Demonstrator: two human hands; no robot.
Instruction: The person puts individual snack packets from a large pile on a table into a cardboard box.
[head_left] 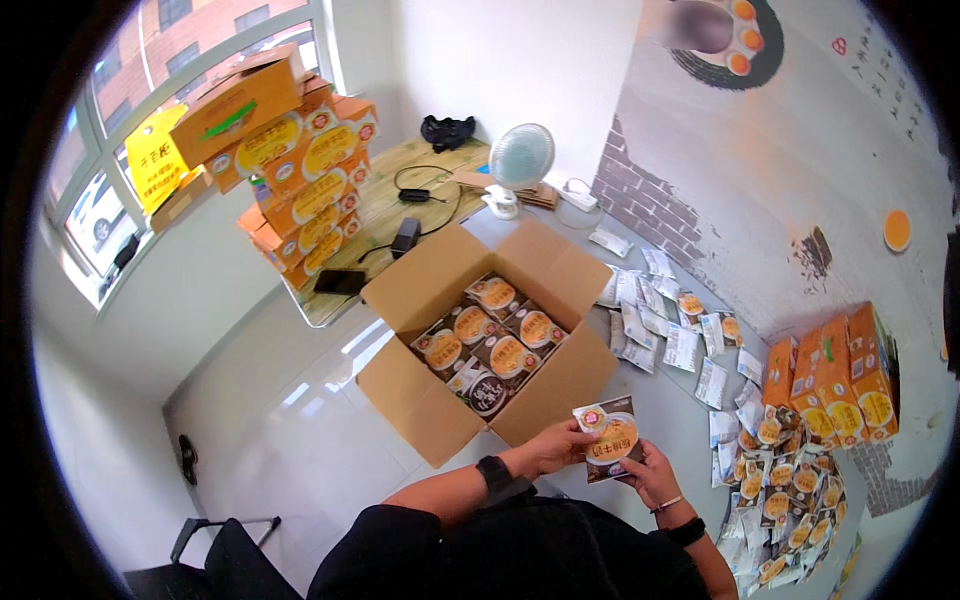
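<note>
A dark brown square packet with a yellow bowl picture point(612, 446) is held in both hands near an open tan cardboard carton point(405, 408).

The packet's left edge is gripped by the fingers of the left hand point(556, 447), and its lower right corner is pinched by those of the right hand point(652, 477); it is held outside the carton, beside the near flap. Similar brown packets point(508, 356) are laid in rows inside. Small white-backed sachets point(682, 347) are scattered across the pale grey desk point(662, 402), with orange cardboard boxes point(832, 372) stood at the right.
</note>
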